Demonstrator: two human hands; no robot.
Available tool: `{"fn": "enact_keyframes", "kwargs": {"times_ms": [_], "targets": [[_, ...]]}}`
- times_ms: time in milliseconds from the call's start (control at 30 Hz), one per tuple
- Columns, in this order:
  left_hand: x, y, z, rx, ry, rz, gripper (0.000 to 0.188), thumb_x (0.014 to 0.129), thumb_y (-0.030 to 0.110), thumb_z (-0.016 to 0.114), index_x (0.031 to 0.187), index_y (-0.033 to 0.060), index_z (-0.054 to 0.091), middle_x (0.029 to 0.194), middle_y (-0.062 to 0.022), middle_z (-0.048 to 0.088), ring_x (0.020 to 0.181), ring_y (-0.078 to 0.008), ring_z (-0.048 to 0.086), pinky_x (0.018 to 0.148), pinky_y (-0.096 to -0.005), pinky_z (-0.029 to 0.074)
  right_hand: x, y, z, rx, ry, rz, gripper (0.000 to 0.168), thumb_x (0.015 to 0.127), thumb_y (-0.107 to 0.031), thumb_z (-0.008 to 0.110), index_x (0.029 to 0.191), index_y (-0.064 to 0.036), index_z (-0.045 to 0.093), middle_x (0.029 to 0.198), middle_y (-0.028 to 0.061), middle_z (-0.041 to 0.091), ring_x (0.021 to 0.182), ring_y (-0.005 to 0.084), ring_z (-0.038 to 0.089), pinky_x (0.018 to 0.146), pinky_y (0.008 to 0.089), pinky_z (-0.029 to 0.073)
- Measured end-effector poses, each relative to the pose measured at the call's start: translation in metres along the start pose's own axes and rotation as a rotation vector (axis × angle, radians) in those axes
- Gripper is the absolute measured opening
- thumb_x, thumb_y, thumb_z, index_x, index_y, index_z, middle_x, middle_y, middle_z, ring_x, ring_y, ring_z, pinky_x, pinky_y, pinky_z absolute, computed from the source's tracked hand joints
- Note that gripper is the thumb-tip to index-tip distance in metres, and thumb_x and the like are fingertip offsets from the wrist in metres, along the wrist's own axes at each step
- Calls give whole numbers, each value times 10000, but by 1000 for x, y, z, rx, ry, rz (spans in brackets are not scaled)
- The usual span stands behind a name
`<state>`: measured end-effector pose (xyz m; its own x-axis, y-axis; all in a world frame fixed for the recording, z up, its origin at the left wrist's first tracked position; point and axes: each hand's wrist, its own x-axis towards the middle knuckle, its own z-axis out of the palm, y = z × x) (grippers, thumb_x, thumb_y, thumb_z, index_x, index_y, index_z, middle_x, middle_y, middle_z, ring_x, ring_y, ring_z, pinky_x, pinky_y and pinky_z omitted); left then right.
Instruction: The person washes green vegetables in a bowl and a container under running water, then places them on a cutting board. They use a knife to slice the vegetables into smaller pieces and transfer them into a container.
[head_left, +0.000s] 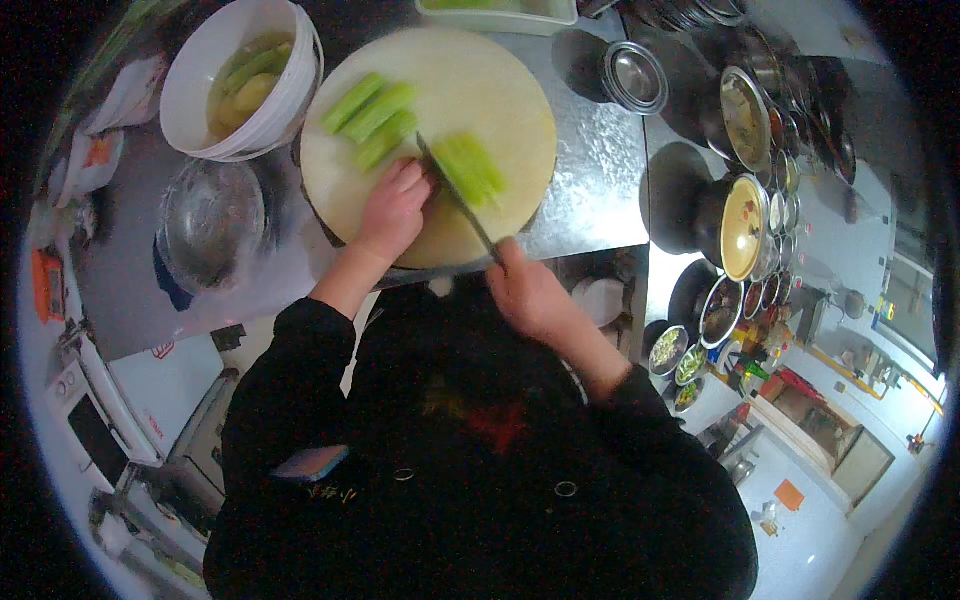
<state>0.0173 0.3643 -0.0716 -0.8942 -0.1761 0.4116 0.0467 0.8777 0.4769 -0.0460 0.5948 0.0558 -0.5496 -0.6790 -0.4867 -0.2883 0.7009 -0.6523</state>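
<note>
A round, pale chopping board (457, 82) lies on the steel counter before me. My right hand (525, 289) is closed around the handle of a kitchen knife (461, 199), whose blade slants up and left over the board. Just left of the blade, my left hand (397, 199) rests on the board with fingers curled; whether it holds a piece beneath them is hidden. Several peeled green vegetable lengths (379, 112) lie above my left hand. Right of the blade is a blurred bunch of thin light-green strips (472, 169).
A white bucket (176, 97) with vegetables in liquid stands upper left, above a metal bowl (214, 225). A pale plastic tray (510, 21) borders the board's far side. Nested steel bowls (635, 77) sit to the right, and food-filled bowls, one yellow (742, 229), line the far right.
</note>
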Motion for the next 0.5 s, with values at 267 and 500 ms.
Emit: {"fn": "enact_keyframes", "kwargs": {"times_ms": [267, 500], "targets": [[2, 4, -4, 35, 26, -14, 178, 743, -12, 596, 892, 44, 676, 1058, -86, 640, 1022, -313, 613, 853, -389, 538, 3, 4, 4, 26, -4, 34, 226, 997, -226, 528, 1075, -38, 431, 830, 314, 619, 854, 544, 597, 719, 619, 448], [2, 2, -2, 46, 15, -25, 158, 720, -18, 596, 848, 36, 670, 1030, -102, 635, 1005, -326, 614, 828, -391, 540, 6, -5, -11, -12, -46, 27, 253, 1001, -248, 526, 1105, -42, 421, 868, 327, 639, 870, 546, 612, 730, 616, 470]]}}
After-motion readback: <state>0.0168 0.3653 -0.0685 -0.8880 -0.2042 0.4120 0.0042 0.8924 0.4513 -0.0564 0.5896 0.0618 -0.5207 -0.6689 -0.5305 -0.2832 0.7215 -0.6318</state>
